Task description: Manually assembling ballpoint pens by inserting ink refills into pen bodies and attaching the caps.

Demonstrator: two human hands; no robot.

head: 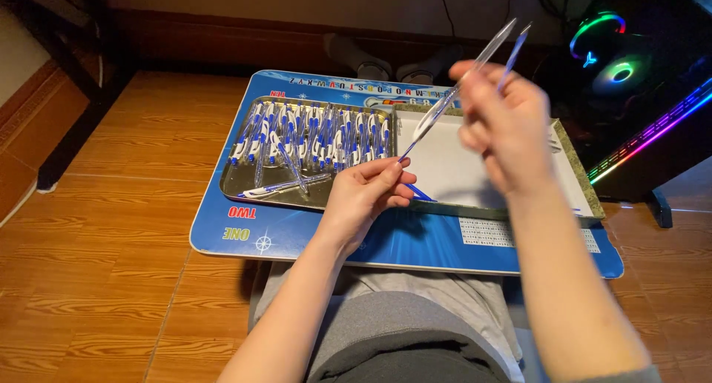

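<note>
1. Nearest: left hand (pixel 365 192) pinching a blue pen part (pixel 420 193) above the blue lap table (pixel 297 235).
2. Right hand (pixel 498 123) raised, gripping clear barrel (pixel 463 79) and refill (pixel 513 55).
3. Assembly step, seemingly; next calls for aligning refill with barrel.
4. Finished pens (pixel 311 137) in metal tray (pixel 245 183).

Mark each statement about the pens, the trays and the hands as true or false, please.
1. The right hand holds a clear pen barrel. True.
2. The metal tray is empty. False: it holds many blue and white pens.
3. The white tray lies to the right of the metal tray. True.
4. Both trays rest on the wooden floor. False: they rest on a blue lap table.
5. The left hand lies flat on the table. False: it is raised, fingers pinched near the barrel's lower tip.
</note>
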